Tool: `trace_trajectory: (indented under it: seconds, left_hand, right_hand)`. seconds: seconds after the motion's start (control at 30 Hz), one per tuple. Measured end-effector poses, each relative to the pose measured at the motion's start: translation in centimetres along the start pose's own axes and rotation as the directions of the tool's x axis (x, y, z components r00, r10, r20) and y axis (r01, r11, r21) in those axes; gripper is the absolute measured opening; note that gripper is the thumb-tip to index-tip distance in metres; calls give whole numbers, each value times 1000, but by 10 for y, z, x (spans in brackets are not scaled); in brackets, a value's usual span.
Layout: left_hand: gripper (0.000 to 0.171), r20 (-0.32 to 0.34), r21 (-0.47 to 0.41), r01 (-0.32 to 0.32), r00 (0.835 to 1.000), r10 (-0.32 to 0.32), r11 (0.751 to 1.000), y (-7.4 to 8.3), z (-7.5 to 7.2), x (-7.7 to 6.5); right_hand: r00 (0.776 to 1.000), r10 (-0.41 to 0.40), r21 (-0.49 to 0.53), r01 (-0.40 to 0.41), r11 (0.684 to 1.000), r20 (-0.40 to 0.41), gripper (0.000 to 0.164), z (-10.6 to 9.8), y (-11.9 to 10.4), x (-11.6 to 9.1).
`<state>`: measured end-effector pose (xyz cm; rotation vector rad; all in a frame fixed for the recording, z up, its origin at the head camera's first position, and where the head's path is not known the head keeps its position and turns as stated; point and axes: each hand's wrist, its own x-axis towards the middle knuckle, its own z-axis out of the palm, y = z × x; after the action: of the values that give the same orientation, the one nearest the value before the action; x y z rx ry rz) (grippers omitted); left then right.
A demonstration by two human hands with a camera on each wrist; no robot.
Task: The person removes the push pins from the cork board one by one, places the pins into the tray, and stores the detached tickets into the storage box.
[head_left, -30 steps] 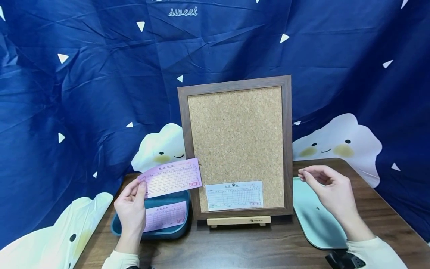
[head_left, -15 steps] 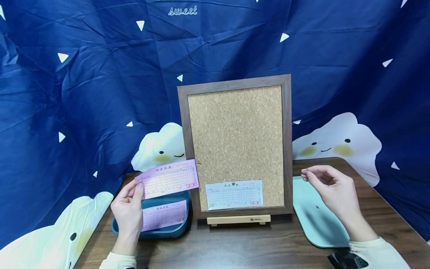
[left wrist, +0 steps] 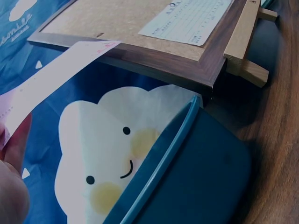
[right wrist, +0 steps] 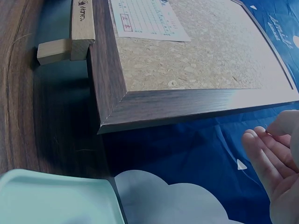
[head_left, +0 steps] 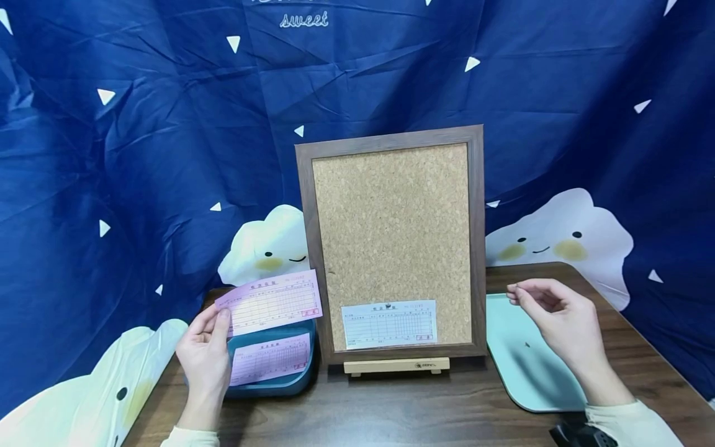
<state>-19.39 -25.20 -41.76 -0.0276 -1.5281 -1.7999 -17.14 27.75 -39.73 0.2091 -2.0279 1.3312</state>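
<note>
My left hand pinches a pink printed receipt slip at its left end, holding it over a blue bin. Inside the bin lies a second pink slip. My right hand hovers above a mint tray, thumb and index fingertips pressed together. A tiny dark thing shows between those fingertips; its kind I cannot tell. A framed corkboard stands between the hands, bearing a pale blue slip low down, with a dark pin at its top edge.
The corkboard leans on a small wooden stand on a dark wooden table. A tiny dark piece lies on the mint tray. Behind everything hangs a blue cloth printed with clouds and triangles.
My left hand has drawn the pink slip left and slightly down, away from the board's frame. My right hand has shifted slightly to the right.
</note>
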Motion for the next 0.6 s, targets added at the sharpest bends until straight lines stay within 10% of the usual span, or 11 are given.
trace_trajectory:
  seconds: [0.6]
  left_hand:
    - [19, -15, -48, 8, 1000, -8, 999, -3, -9, 1]
  right_hand:
    - [999, 32, -58, -32, 998, 10, 12, -5, 10, -7]
